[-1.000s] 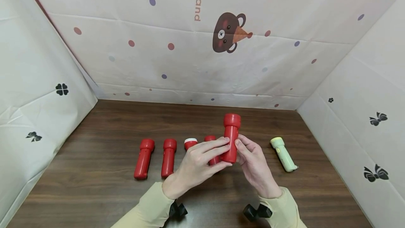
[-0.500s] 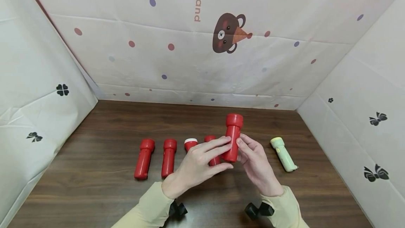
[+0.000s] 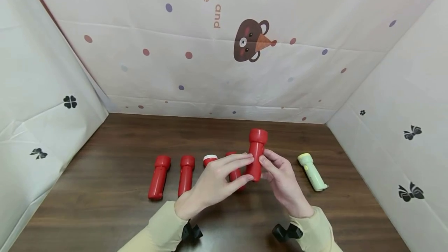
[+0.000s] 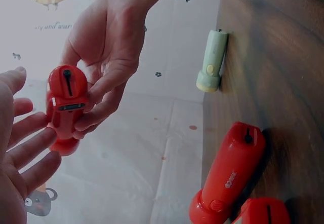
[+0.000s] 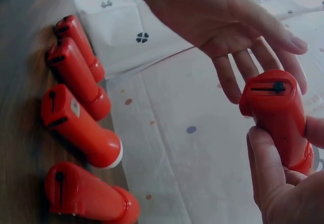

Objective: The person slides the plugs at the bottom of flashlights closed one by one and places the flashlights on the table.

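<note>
A red flashlight [image 3: 256, 155] is held upright above the table, head end up. My right hand [image 3: 284, 180] pinches its body between thumb and fingers. On the other side my left hand [image 3: 214, 178] has its fingers stretched out, the tips at the flashlight's body and the thumb spread near its lower end. The tail of the held flashlight, with a black slot and small black peg, faces the camera in the right wrist view. Behind my left hand another red flashlight [image 3: 234, 173] and one with a white rim [image 3: 210, 160] are partly hidden.
Two more red flashlights, the outer [image 3: 159, 178] and the inner [image 3: 186, 175], lie on the left of the brown wooden table [image 3: 122, 143]. A pale green flashlight [image 3: 313, 172] lies at the right. White printed sheets [image 3: 175, 69] wall the table at back and sides.
My left thumb has drawn slightly up and left, nearer the held flashlight's lower end. The flashlight has shifted a little, still in my right hand. The head view has tilted slightly.
</note>
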